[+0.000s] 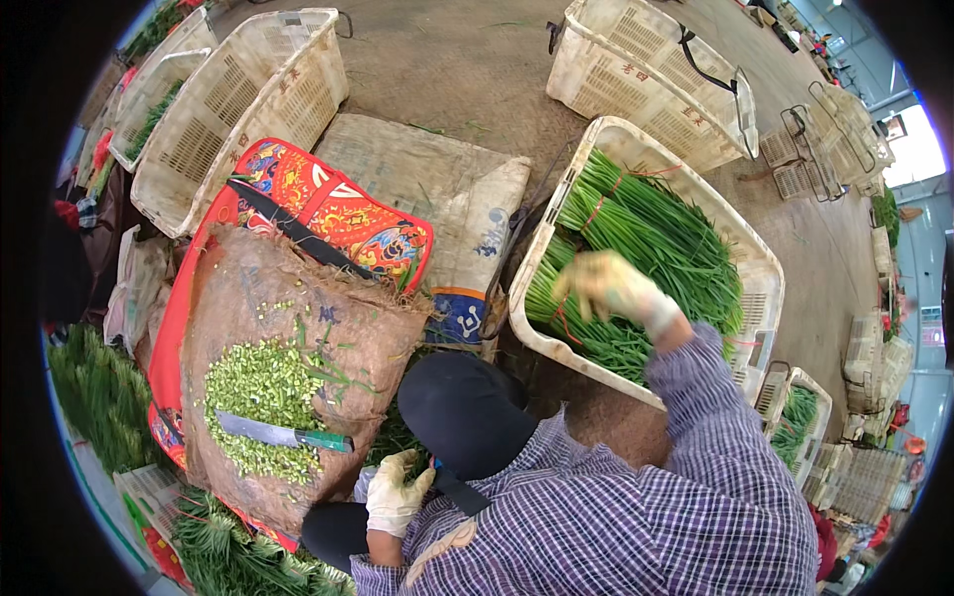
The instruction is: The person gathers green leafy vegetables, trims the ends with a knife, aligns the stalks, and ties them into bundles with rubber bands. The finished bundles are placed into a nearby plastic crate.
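Note:
My right hand (615, 290), in a pale glove and blurred, is over a white plastic crate (768, 276) of garlic chives (656, 223). Red bands tie the bundles. Its fingers look apart, with nothing seen between them. Low in the view, my left hand (399, 492), also gloved, curls close to my body; whether it holds anything is unclear. Left of it, a knife (279, 433) with a green handle lies across a heap of chopped stem pieces (261, 380). Brown sacking (238, 298) lies beneath them.
A red patterned cloth bag (373, 223) with a long dark strip (298, 227) lies behind the sacking. A flattened woven sack (425, 171) covers the floor. Tall crates stand at upper left (238, 112) and upper right (648, 82). Loose greens (238, 551) lie at lower left.

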